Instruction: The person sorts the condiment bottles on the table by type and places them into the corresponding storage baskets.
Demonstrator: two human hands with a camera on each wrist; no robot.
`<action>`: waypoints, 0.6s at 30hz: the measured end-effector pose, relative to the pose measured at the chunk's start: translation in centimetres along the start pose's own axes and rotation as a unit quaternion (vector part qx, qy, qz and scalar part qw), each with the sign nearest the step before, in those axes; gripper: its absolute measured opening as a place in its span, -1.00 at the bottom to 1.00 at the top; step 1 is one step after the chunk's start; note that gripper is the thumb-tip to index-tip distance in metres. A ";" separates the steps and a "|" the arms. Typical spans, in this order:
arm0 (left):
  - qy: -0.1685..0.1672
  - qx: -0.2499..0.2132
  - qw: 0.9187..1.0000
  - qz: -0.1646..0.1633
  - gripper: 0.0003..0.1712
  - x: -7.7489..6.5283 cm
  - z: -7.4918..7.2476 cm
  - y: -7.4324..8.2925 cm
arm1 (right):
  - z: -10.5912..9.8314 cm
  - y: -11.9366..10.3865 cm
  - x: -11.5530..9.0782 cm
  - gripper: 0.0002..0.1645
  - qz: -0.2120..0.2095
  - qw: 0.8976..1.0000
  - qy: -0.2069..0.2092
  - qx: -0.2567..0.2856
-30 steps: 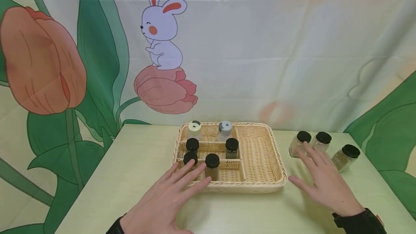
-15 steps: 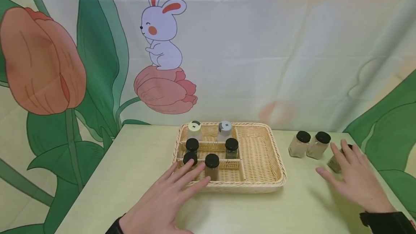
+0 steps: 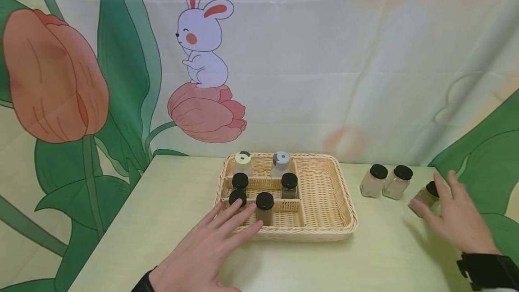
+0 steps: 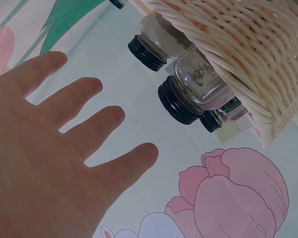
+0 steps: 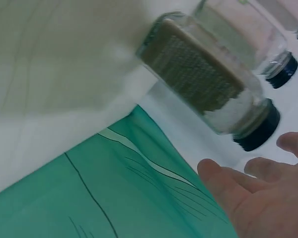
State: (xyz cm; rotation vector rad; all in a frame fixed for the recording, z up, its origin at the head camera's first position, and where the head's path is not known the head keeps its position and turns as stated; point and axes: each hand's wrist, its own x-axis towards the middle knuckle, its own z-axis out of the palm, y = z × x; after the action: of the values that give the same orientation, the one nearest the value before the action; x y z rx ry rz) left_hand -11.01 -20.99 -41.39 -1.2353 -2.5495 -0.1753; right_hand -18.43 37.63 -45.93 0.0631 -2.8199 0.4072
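Note:
In the head view my left hand point(image 3: 211, 242) lies with spread fingers over the front left of the wicker basket point(image 3: 324, 229). Near its fingertips are a glass jar with a brown filling point(image 3: 265, 215) and another black-lidded jar point(image 3: 237, 198). The left wrist view shows the hand point(image 4: 64, 139) apart from the jars and holding nothing. At the right, my right hand point(image 3: 464, 220) reaches beside a black-lidded glass jar point(image 3: 423, 198) of grey-brown powder. Its thumb overlaps that jar; contact is unclear. In the right wrist view the fingers point(image 5: 218, 183) show near the jar's lid point(image 5: 260, 126).
Two pale-filled jars point(image 3: 373, 183) point(image 3: 396, 184) stand right of the basket. Inside its divided left side are a yellow-capped bottle point(image 3: 243, 162), a grey-capped bottle point(image 3: 281, 162) and two more black-lidded jars point(image 3: 239, 181) point(image 3: 289, 186). A printed curtain point(image 3: 284, 57) hangs behind the table point(image 3: 308, 265).
My right hand has moved right, away from the two pale-filled jars, to the rightmost jar. That jar appears shifted slightly left. The left hand has stayed in place.

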 end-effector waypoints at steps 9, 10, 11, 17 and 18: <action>0.003 0.004 1.000 0.001 0.17 -0.1 0.1 0.0 | 0.1 0.5 0.9 0.15 0.009 1.000 -0.004 -0.003; 0.002 0.004 1.000 0.001 0.17 -0.1 0.1 0.0 | 0.1 0.5 0.9 0.14 0.009 1.000 -0.004 -0.004; 0.001 0.003 1.000 0.002 0.17 -0.1 0.1 0.0 | 0.0 0.6 1.0 0.14 0.009 1.000 -0.004 -0.005; -0.005 -0.002 1.000 0.002 0.17 -0.1 0.1 -0.1 | 0.2 0.9 1.2 0.11 0.002 1.000 0.004 -0.001; -0.006 -0.003 1.000 0.001 0.17 -0.1 0.0 -0.1 | 0.2 1.0 1.2 0.10 0.002 1.000 0.005 0.000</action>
State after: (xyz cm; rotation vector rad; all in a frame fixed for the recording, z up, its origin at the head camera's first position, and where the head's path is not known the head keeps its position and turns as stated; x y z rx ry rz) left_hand -11.07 -21.11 -41.45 -1.2449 -2.5589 -0.1747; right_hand -19.76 38.49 -46.03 0.0558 -2.8098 0.4068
